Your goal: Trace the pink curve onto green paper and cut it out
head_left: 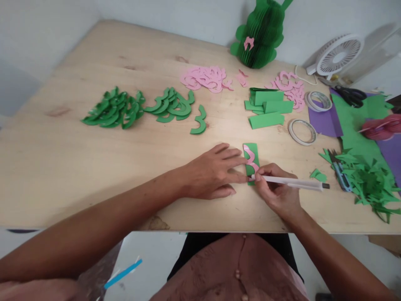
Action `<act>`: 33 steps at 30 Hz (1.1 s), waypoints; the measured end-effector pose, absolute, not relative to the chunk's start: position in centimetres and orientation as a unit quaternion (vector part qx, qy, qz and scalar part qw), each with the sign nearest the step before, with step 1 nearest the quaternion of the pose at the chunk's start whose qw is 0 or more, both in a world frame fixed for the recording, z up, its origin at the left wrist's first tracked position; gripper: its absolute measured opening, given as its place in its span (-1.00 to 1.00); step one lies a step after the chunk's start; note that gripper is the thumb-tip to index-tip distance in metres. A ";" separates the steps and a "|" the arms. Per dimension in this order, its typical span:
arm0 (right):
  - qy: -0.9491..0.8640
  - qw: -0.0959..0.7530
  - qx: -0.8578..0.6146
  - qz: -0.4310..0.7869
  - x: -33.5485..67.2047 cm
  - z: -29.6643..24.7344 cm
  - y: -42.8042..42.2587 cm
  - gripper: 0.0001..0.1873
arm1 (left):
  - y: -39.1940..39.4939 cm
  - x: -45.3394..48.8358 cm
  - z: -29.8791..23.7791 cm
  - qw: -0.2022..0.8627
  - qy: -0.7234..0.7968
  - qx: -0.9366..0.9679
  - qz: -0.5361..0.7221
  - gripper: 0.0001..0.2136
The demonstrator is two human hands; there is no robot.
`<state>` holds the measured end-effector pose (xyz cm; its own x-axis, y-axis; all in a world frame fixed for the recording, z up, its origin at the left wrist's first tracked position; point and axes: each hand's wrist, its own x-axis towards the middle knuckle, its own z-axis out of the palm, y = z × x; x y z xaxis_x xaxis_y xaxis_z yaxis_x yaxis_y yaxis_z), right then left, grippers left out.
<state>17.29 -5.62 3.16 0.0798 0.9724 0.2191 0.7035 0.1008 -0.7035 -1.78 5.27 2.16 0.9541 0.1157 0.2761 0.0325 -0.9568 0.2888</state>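
A white pen (293,182) is in the grip of my right hand (278,192), its tip at the lower end of a pink scalloped paper cutout (249,154). That cutout lies on a small green paper strip (254,150) near the table's front edge. Flat on the table, my left hand (216,173) has its fingers stretched out, with the fingertips touching the left side of the strip and cutout. My right fingers cover part of the strip's lower right side.
Green scalloped cutouts (175,106) and folded green strips (266,120) lie beyond my hands. Pink cutouts (203,78) sit farther back. To the right are tape rolls (302,132), small blue snips (341,175), green scraps (372,184), black-handled scissors (350,96) and a white fan (340,56).
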 end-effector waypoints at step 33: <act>-0.564 0.450 -0.648 0.245 17.2 3.2 -5.3 -0.92 | 5.2 -1.8 2.1 0.160 0.036 0.976 0.144 -0.67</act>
<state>17.23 -5.30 3.19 0.2451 0.9507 0.1901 0.5104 0.0402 -0.8590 -1.80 5.22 2.09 0.9563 0.1153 0.2688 0.0234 -0.9462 0.3226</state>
